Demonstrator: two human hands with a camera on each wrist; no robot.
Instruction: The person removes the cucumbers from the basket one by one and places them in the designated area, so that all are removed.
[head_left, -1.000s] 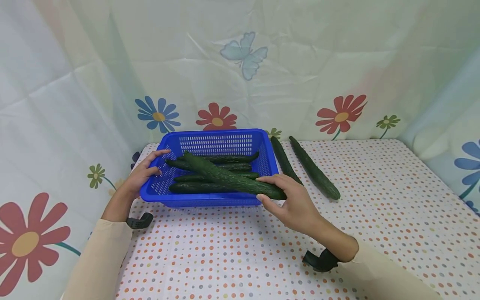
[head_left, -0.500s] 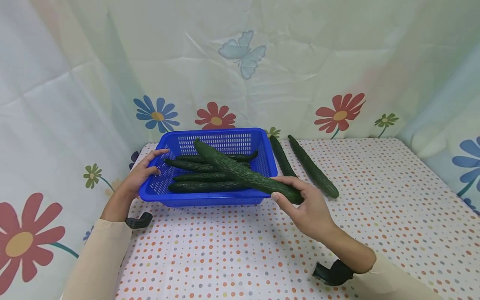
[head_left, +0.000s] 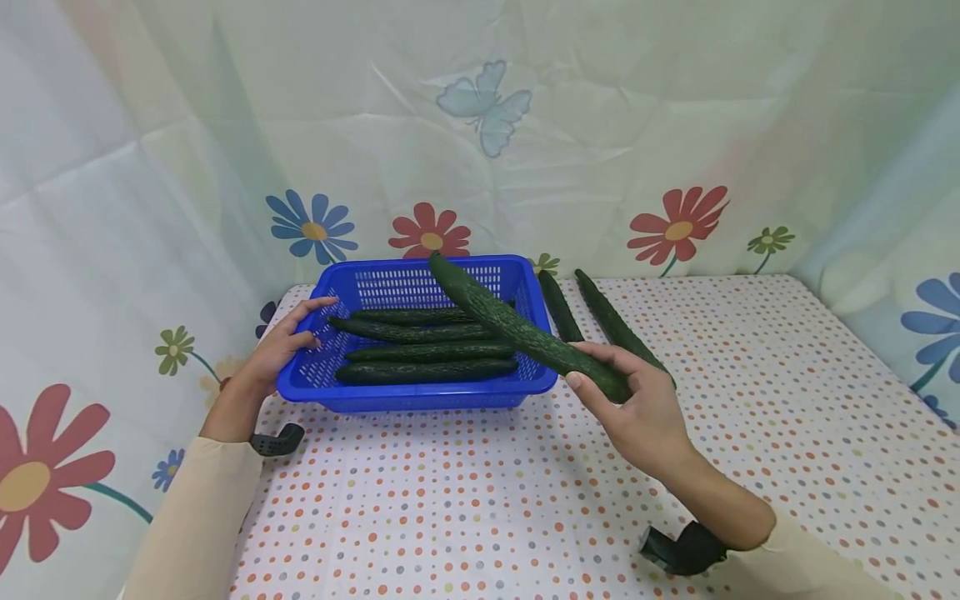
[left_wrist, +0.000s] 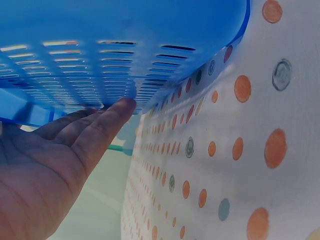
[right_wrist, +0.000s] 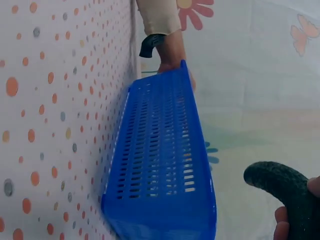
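Note:
In the head view my right hand (head_left: 645, 408) grips a dark green cucumber (head_left: 517, 329) near its lower end, thumb on one side and fingers on the other. It slants up and left, above the right part of a blue plastic basket (head_left: 420, 398). The right wrist view shows the cucumber's near end (right_wrist: 272, 180) above the basket's rim. My left hand (head_left: 281, 350) holds the basket's left rim, with its fingers against the slotted outer wall (left_wrist: 115, 60) in the left wrist view. Several cucumbers (head_left: 427, 372) lie side by side in the basket.
On the dotted tablecloth (head_left: 442, 500), right of the basket, lie two more cucumbers, one close to the basket (head_left: 558, 304) and one farther right (head_left: 611, 321), partly behind my right hand. A flowered curtain (head_left: 585, 150) hangs behind the table.
My right hand has moved right and slightly down in view, drawing the cucumber off those in the basket; its far end has risen. My left hand and the basket have stayed put.

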